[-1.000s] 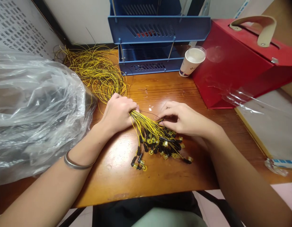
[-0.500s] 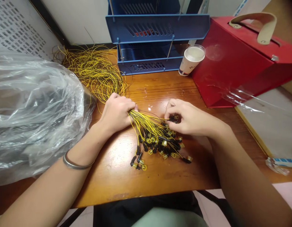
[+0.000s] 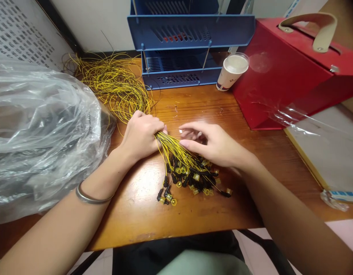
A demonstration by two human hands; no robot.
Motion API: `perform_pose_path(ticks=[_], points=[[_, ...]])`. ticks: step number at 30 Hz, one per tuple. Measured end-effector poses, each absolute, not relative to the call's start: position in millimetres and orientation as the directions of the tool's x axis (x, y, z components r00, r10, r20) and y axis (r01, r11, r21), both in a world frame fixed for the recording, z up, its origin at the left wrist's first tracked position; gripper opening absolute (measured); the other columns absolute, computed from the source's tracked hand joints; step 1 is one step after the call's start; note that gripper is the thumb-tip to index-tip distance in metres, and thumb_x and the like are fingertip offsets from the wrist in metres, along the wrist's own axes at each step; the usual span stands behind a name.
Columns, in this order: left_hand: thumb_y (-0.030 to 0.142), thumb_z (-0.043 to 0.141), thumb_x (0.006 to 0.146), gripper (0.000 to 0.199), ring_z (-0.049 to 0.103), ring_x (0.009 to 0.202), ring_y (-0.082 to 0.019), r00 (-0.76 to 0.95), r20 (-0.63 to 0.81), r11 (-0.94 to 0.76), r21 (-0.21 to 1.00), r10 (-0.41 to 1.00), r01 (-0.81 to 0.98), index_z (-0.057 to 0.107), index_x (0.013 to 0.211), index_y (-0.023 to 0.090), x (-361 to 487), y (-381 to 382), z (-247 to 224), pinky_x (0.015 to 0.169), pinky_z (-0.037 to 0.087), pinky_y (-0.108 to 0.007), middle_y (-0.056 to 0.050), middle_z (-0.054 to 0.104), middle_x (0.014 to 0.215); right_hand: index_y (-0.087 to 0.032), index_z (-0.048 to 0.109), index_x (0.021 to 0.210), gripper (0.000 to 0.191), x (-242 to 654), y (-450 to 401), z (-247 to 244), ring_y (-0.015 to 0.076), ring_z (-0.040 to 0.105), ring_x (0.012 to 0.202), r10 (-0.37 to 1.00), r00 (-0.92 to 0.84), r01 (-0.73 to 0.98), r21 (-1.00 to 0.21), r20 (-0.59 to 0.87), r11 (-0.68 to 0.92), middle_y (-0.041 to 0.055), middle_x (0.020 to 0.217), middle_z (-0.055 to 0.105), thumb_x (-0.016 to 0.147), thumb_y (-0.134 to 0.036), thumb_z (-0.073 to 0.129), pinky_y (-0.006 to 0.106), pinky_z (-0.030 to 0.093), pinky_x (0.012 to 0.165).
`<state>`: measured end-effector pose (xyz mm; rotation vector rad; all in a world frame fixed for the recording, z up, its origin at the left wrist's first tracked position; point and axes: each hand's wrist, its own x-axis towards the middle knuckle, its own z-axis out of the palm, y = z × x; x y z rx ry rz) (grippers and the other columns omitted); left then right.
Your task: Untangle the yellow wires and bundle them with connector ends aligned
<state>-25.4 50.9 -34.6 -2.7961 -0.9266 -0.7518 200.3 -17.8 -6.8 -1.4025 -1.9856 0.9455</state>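
My left hand point(image 3: 144, 133) is closed round a bundle of thin yellow and black wires point(image 3: 174, 147) and rests on the table. From this fist the wires fan out to the right, ending in black connectors with clear yellowish caps point(image 3: 196, 177) heaped on the wood. Their long loose ends form a tangled pile point(image 3: 116, 86) behind the left hand. Over the right part of the bundle hovers my right hand point(image 3: 206, 141), thumb and fingers apart, nothing visible between them. Its thumb tip is close to the wires; I cannot tell whether it touches.
Clear plastic sheeting point(image 3: 47, 141) bulges at the left. At the back stands a blue tiered tray rack point(image 3: 190, 34), with a paper cup point(image 3: 232, 72) beside it. A red box with a beige handle point(image 3: 279, 72) fills the back right. The wooden table's point(image 3: 165, 233) front edge lies near my lap.
My right hand has let go of a connector at the right of the bundle. It has moved left and opened above the wires. My left hand keeps its grip.
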Motion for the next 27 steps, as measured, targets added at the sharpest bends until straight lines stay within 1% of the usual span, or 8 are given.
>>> perform_pose_path(ticks=[3,5,8,10,14,17,21,27], points=[[0.028,0.049,0.088,0.030,0.048,0.056,-0.016,0.689,0.518,-0.819,0.043,0.508,0.572,0.056,0.060,0.020,-25,51,-35,0.066,0.032,-0.036,0.001,0.053,0.052,-0.020,0.057,0.132,0.058,184,-19,-9,0.0221,0.062,0.111,0.909,-0.415,0.320,-0.939,-0.018,0.127,0.0085,0.126,0.066,0.088,-0.056,0.064,0.036,0.048,0.096],[0.030,0.049,0.088,0.029,0.048,0.057,-0.016,0.692,0.521,-0.823,0.036,0.499,0.566,0.056,0.061,0.020,-25,51,-35,0.066,0.032,-0.036,0.000,0.054,0.053,-0.019,0.056,0.131,0.056,177,-18,-9,0.0213,0.061,0.114,0.902,-0.430,0.219,-0.974,-0.047,0.053,0.0085,0.124,0.065,0.087,-0.052,0.067,0.035,0.047,0.098],[0.030,0.048,0.087,0.029,0.049,0.057,-0.016,0.683,0.504,-0.806,0.044,0.528,0.590,0.054,0.061,0.020,-24,51,-35,0.066,0.031,-0.036,0.000,0.054,0.053,-0.019,0.052,0.125,0.055,170,-15,-12,0.0183,0.064,0.093,0.915,-0.390,0.223,-0.975,-0.104,-0.016,0.0027,0.097,0.065,0.077,-0.030,0.077,0.033,0.051,0.085],[0.031,0.047,0.088,0.031,0.048,0.056,-0.015,0.678,0.493,-0.795,0.047,0.545,0.605,0.052,0.059,0.020,-24,51,-35,0.066,0.031,-0.036,0.000,0.054,0.052,-0.021,0.048,0.120,0.055,168,-14,-15,0.0160,0.062,0.081,0.911,-0.392,0.213,-0.976,-0.129,-0.047,-0.0023,0.084,0.061,0.073,-0.017,0.075,0.030,0.050,0.076],[0.031,0.046,0.088,0.033,0.047,0.056,-0.015,0.686,0.491,-0.800,0.037,0.537,0.599,0.050,0.058,0.020,-22,50,-35,0.067,0.031,-0.036,0.000,0.054,0.052,-0.023,0.042,0.117,0.056,168,-12,-16,0.0142,0.059,0.072,0.875,-0.447,0.160,-0.979,-0.183,-0.123,-0.0040,0.081,0.060,0.071,-0.011,0.071,0.027,0.047,0.065],[0.031,0.045,0.089,0.033,0.047,0.056,-0.015,0.690,0.492,-0.804,0.036,0.532,0.594,0.050,0.059,0.020,-22,51,-35,0.066,0.030,-0.036,0.000,0.054,0.053,-0.024,0.038,0.119,0.059,170,-13,-12,0.0139,0.059,0.070,0.847,-0.487,0.178,-0.974,-0.214,-0.144,-0.0036,0.082,0.062,0.071,-0.010,0.071,0.026,0.046,0.064],[0.030,0.047,0.087,0.030,0.048,0.057,-0.015,0.696,0.490,-0.811,0.038,0.524,0.584,0.052,0.060,0.019,-22,50,-35,0.067,0.030,-0.036,0.000,0.056,0.054,-0.021,0.039,0.121,0.058,175,-15,-1,0.0132,0.059,0.071,0.838,-0.503,0.320,-0.946,-0.210,-0.045,-0.0016,0.088,0.061,0.073,-0.013,0.070,0.025,0.046,0.062],[0.031,0.045,0.089,0.032,0.051,0.059,-0.016,0.694,0.459,-0.799,0.060,0.555,0.598,0.057,0.061,0.019,-21,49,-34,0.068,0.030,-0.037,0.000,0.059,0.056,-0.021,0.039,0.124,0.056,178,-19,5,0.0141,0.064,0.081,0.842,-0.498,0.460,-0.886,-0.205,0.057,0.0084,0.122,0.060,0.077,-0.018,0.069,0.028,0.050,0.070]])
